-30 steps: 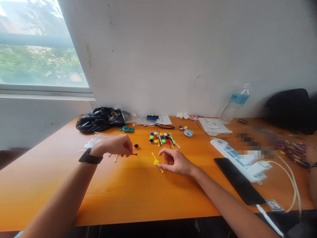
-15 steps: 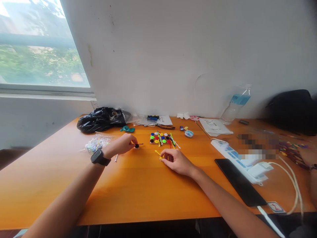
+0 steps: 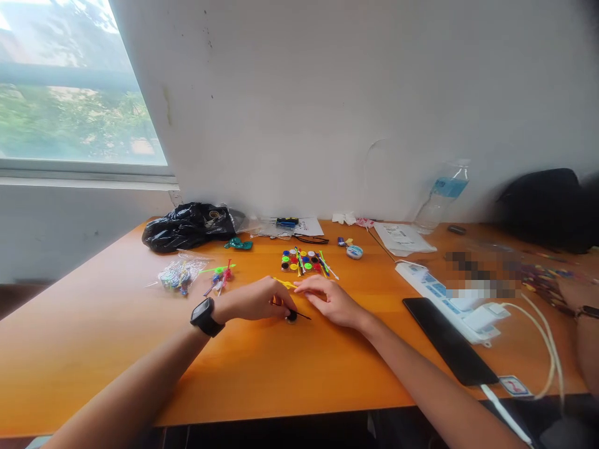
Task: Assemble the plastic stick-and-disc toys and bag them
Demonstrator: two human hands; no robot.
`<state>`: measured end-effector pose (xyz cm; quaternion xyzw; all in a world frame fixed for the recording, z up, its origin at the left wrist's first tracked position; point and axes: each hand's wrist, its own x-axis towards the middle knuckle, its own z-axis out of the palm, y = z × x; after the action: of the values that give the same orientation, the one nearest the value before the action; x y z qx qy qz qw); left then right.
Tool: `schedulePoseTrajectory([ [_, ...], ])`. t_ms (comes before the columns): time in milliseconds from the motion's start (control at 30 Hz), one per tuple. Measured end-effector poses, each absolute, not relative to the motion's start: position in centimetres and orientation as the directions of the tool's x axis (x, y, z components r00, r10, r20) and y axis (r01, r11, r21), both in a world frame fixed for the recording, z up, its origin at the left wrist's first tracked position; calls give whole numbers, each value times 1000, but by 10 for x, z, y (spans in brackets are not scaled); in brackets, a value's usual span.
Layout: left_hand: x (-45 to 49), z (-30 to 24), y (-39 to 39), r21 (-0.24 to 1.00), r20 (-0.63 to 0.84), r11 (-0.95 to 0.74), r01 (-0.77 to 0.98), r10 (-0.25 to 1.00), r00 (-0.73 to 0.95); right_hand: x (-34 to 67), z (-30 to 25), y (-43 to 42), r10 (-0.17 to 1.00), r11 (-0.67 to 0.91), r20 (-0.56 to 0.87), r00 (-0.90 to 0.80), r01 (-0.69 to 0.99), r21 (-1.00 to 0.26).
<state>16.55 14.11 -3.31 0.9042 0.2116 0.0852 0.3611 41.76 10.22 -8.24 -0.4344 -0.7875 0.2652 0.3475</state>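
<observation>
My left hand [image 3: 262,299], with a black watch on the wrist, is closed on a black arrow spinner [image 3: 291,316], a round disc with a thin pointer sticking out to the right. Close beside it, the fingers of my right hand [image 3: 330,299] pinch the end of a yellow arrow spinner [image 3: 284,283], partly hidden behind the left hand. Just beyond both hands lie rows of coloured discs [image 3: 286,260] with several coloured sticks [image 3: 322,262] across them. Left of my left hand rest a green arrow spinner [image 3: 219,270] and a red one [image 3: 228,273].
A clear bag of small parts [image 3: 178,274] lies left, a black plastic bag [image 3: 187,227] behind it. On the right are a phone [image 3: 449,340], a white power strip [image 3: 442,302], cables and a bottle [image 3: 442,196]. Another person's hand [image 3: 573,296] is at the far right.
My left hand has moved right and nearer me with the black spinner, uncovering the green and red spinners. The yellow spinner has shifted left and away, with my right hand at it.
</observation>
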Motion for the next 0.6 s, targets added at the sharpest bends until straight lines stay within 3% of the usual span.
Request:
schedulePoseTrajectory([
  [133,171,-34,133,626,99,-710,324,484,870,415,-73,98,817,575,425,-390,487,-657],
  [367,158,-39,154,441,265,-760,477,618,740,409,-67,88,789,564,286,-544,455,-689],
  [500,155,-51,164,320,236,-795,515,593,769,407,-65,85,785,542,232,-575,453,-708],
  [600,150,-52,167,259,180,-730,633,680,711,408,-64,84,796,513,209,-569,449,-732],
])
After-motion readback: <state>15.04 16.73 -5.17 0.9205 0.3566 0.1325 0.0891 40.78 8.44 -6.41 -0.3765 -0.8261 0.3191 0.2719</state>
